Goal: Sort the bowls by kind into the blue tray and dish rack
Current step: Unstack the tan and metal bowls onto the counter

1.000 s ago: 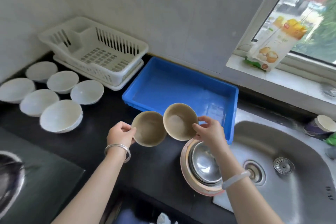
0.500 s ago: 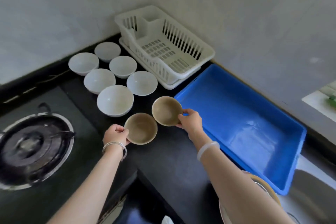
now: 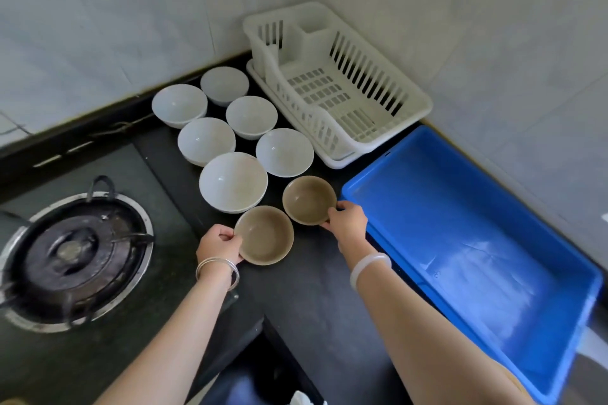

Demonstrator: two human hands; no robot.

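Head view, only 1 view available.

2 brown bowls on the black bench, between the white bowls and the blue tray (image 3: 467, 240). Near brown bowl (image 3: 265, 235) held at its left rim by left hand (image 3: 218, 245); fingers (image 3: 230, 235) pinched over the rim, thumb side inside or on the lip, cannot tell exactly. Far brown bowl (image 3: 309, 200) held at its right rim by right hand (image 3: 348, 220); fingers (image 3: 339, 205) closed on the rim edge. Cannot tell whether either bowl is resting on the bench or just above it.

6 white bowls (image 3: 233, 181) clustered behind, touching or nearly touching each other, just beside the dish rack (image 3: 335, 92). Rack and tray both hold nothing visible.

Handling, as a judgement: brown bowls look glazed ceramic, so stiff, fairly light for 1 hand, slick at the rim, chip-prone on contact with each other or with the white bowls. Rim pinch is workable; safer with fingers under the wall and thumb over the lip. Worth keeping the 2 apart, since they sit just beside each other.

Orientation: both brown bowls upright, openings facing up toward the camera, near level. Round, so no long axis; symmetry axis roughly vertical. White bowls also mouth-up.

Gas burner (image 3: 74, 256) at left, well apart from the bowls.
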